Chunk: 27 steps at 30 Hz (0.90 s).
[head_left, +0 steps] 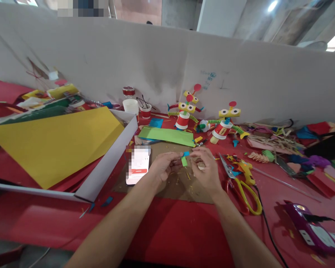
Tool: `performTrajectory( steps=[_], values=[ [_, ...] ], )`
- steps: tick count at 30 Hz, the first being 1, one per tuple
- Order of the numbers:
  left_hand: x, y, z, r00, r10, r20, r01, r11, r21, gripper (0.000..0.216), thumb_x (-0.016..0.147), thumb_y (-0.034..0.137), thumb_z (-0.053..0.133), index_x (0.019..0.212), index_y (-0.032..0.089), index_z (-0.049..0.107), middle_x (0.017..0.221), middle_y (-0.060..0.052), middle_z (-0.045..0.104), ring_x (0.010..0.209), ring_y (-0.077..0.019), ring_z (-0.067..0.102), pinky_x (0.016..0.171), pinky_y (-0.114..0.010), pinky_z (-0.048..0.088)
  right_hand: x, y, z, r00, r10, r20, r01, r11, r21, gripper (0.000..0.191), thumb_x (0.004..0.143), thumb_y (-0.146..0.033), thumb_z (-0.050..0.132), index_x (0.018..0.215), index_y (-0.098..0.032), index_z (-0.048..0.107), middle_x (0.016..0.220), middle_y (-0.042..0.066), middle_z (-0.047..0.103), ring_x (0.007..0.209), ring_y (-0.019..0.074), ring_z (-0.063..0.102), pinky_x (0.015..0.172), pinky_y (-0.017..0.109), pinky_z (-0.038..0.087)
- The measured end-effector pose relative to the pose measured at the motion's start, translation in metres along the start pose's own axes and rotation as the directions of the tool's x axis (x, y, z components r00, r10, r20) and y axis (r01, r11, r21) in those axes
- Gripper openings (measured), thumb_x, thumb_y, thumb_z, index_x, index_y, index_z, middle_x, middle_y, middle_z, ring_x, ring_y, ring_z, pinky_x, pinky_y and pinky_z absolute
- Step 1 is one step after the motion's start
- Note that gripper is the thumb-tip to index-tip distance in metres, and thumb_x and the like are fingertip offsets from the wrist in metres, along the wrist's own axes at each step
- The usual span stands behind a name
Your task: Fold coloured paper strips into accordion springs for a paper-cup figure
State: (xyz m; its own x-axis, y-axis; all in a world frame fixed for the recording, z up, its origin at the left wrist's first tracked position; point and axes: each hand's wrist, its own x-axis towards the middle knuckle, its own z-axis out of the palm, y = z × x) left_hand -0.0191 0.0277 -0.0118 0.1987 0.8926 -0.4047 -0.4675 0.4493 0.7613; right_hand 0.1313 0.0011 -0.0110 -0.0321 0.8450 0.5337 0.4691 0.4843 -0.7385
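Green paper strip (184, 161): held above the brown cardboard mat (181, 186), mid-surface, with a small blue piece (186, 153) at its top end. Left hand (163, 166): fingers pinched shut on the strip's left side. Right hand (205, 165): fingers closed on its right side. Yellow-handled scissors (245, 186) lie just right of the mat. Phone (138, 165) lies to the left. Two paper-cup figures (184, 111) stand behind.

Left hand (163, 166) and right hand (205, 167) are meeting over a cardboard mat (181, 184) on the red worktop (170, 230), pinching a small green paper strip (184, 161) between them. Yellow-handled scissors (244, 186) are lying just right of the right hand; a phone (138, 169) is resting just left of the left hand.
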Motion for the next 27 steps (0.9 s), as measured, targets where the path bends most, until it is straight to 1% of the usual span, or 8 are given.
performTrajectory(
  steps=[2, 4, 6, 10, 14, 20, 23, 27],
  values=[
    [0.0, 0.001, -0.001, 1.0, -0.002, 0.01, 0.002, 1.0, 0.01, 0.016, 0.058, 0.023, 0.077, 0.066, 0.014, 0.066, 0.061, -0.003, 0.063, 0.057, -0.0121, 0.059, 0.059, -0.024, 0.05, 0.001, 0.0, -0.001, 0.997, -0.078, 0.013, 0.078, 0.996, -0.049, 0.016, 0.079, -0.017, 0.056, 0.087, -0.025, 0.066, 0.106, 0.007, 0.054, 0.101, 0.0216, 0.054, 0.082, 0.038, 0.047],
    [-0.001, 0.001, -0.001, 1.0, 0.007, 0.013, -0.007, 1.0, 0.014, 0.016, 0.058, 0.022, 0.077, 0.068, 0.014, 0.067, 0.064, -0.004, 0.065, 0.059, -0.0127, 0.06, 0.06, -0.024, 0.049, 0.001, 0.001, -0.001, 0.994, -0.109, 0.012, 0.109, 0.993, -0.054, 0.017, 0.08, -0.018, 0.057, 0.087, -0.028, 0.069, 0.108, 0.006, 0.052, 0.097, 0.0199, 0.055, 0.086, 0.04, 0.047],
    [-0.003, 0.002, -0.001, 1.0, 0.022, 0.018, -0.022, 1.0, 0.022, 0.017, 0.058, 0.022, 0.077, 0.069, 0.013, 0.068, 0.066, -0.005, 0.066, 0.06, -0.0128, 0.06, 0.06, -0.024, 0.049, 0.0, 0.002, 0.0, 0.993, -0.119, 0.012, 0.119, 0.992, -0.045, 0.018, 0.082, -0.019, 0.056, 0.087, -0.029, 0.07, 0.109, 0.005, 0.051, 0.093, 0.0181, 0.056, 0.085, 0.039, 0.048],
    [-0.005, 0.003, 0.001, 0.998, 0.054, 0.036, -0.056, 0.997, 0.049, 0.018, 0.058, 0.024, 0.078, 0.067, 0.013, 0.068, 0.064, -0.004, 0.065, 0.058, -0.0117, 0.058, 0.059, -0.024, 0.047, -0.001, 0.005, 0.001, 0.992, -0.127, 0.011, 0.127, 0.989, -0.071, 0.02, 0.082, -0.018, 0.056, 0.087, -0.03, 0.071, 0.109, 0.005, 0.052, 0.094, 0.0186, 0.056, 0.084, 0.038, 0.048],
    [-0.006, 0.003, 0.003, 0.997, 0.075, 0.014, -0.076, 0.995, 0.071, 0.019, 0.056, 0.025, 0.079, 0.064, 0.013, 0.067, 0.06, -0.003, 0.063, 0.055, -0.0105, 0.056, 0.057, -0.024, 0.045, -0.002, 0.006, 0.001, 0.989, -0.146, 0.006, 0.146, 0.984, -0.099, 0.021, 0.083, -0.018, 0.056, 0.089, -0.03, 0.071, 0.109, 0.005, 0.051, 0.094, 0.0184, 0.055, 0.083, 0.038, 0.049],
    [-0.008, 0.002, 0.006, 0.994, 0.111, 0.01, -0.112, 0.992, 0.062, 0.02, 0.055, 0.024, 0.08, 0.064, 0.011, 0.068, 0.059, -0.002, 0.062, 0.054, -0.0088, 0.055, 0.053, -0.021, 0.044, 0.0, 0.012, -0.003, 0.978, -0.206, 0.038, 0.209, 0.961, -0.182, 0.02, 0.083, -0.019, 0.055, 0.087, -0.031, 0.071, 0.114, 0.005, 0.052, 0.104, 0.0221, 0.051, 0.081, 0.039, 0.048],
    [-0.01, 0.002, 0.007, 0.995, 0.099, 0.031, -0.1, 0.995, 0.029, 0.02, 0.054, 0.021, 0.081, 0.066, 0.011, 0.068, 0.063, -0.003, 0.064, 0.059, -0.0107, 0.06, 0.06, -0.024, 0.049, 0.002, 0.012, -0.004, 0.979, -0.195, 0.057, 0.202, 0.961, -0.189, 0.019, 0.083, -0.019, 0.054, 0.088, -0.029, 0.069, 0.114, 0.006, 0.052, 0.104, 0.022, 0.051, 0.083, 0.04, 0.047],
    [-0.01, 0.001, 0.007, 0.994, 0.095, 0.054, -0.093, 0.995, -0.024, 0.021, 0.054, 0.018, 0.082, 0.068, 0.01, 0.069, 0.068, -0.004, 0.067, 0.064, -0.0139, 0.064, 0.073, -0.03, 0.053, 0.004, 0.008, -0.003, 0.984, -0.178, 0.025, 0.18, 0.971, -0.159, 0.014, 0.083, -0.02, 0.055, 0.086, -0.026, 0.068, 0.107, 0.007, 0.055, 0.104, 0.0224, 0.051, 0.09, 0.041, 0.044]
  ],
)
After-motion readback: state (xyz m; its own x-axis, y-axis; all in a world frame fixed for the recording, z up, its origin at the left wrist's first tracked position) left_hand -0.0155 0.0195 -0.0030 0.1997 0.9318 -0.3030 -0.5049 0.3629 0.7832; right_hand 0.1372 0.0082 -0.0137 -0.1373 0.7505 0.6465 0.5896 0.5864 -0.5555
